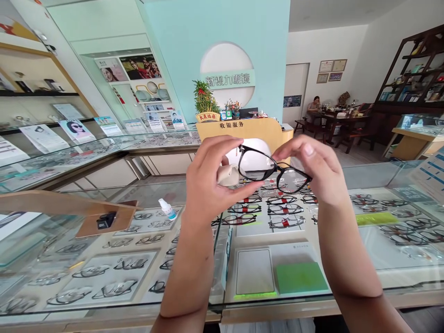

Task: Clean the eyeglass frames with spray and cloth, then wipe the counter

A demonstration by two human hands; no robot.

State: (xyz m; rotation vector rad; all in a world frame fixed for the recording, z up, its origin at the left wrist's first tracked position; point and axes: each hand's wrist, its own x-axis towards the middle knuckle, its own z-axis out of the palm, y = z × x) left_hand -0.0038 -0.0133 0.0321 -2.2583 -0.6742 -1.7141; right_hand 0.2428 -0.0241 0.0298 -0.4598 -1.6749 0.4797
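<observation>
A pair of black-framed eyeglasses [277, 168] is held up above the glass counter, tilted down to the right. My left hand [208, 178] curls round the left side, fingertips at the upper corner of the rim and thumb stretched below the lens. Against its palm sits a bunched beige cloth [229, 175]. My right hand [321, 169] grips the other end by the right lens, its fingers bent and partly hiding the temple arm. Below, a small white bottle with a blue label [168, 209] stands on the counter to the left.
Inside the glass display counter [222, 307] lie rows of eyeglasses [286, 209] and a green box [301, 277]. A wooden stand [107, 222] rests at left. Beyond are a wooden reception desk [203, 132] and a person [314, 106] seated at a dark table.
</observation>
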